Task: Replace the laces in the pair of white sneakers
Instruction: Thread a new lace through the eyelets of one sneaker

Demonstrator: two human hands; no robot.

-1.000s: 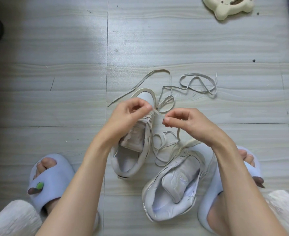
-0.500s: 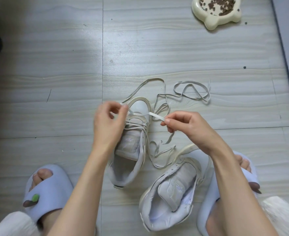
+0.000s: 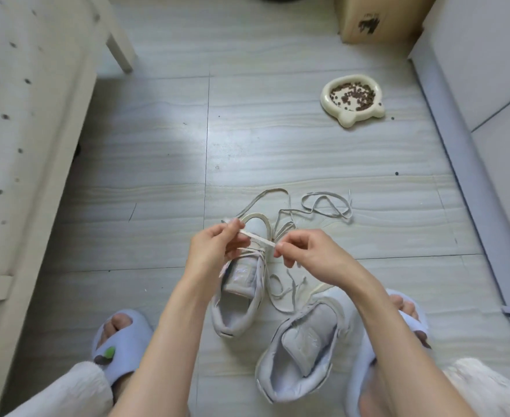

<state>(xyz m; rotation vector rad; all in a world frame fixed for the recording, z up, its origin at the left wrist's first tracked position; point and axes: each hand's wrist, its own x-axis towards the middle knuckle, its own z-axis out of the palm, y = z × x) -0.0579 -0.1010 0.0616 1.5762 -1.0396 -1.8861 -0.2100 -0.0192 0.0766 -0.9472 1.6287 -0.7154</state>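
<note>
Two white sneakers stand on the floor between my feet. The left sneaker (image 3: 238,299) points away from me and carries lacing near its toe. The right sneaker (image 3: 303,347) lies nearer, with an open tongue and no lace in it. My left hand (image 3: 214,251) and my right hand (image 3: 311,257) each pinch the same flat white lace (image 3: 256,237), stretched taut between them above the left sneaker's toe. Loose lace (image 3: 327,206) trails in loops on the floor beyond the shoes.
A cream pet bowl (image 3: 353,99) with kibble sits far right on the grey floor. A white bed frame (image 3: 22,145) runs along the left, a cabinet (image 3: 488,100) along the right, a cardboard box (image 3: 368,19) at the back. Both my feet wear pale slippers (image 3: 121,344).
My head has tilted up, so more of the room shows. My left hand shifted left and pulled the lace tight against my right hand.
</note>
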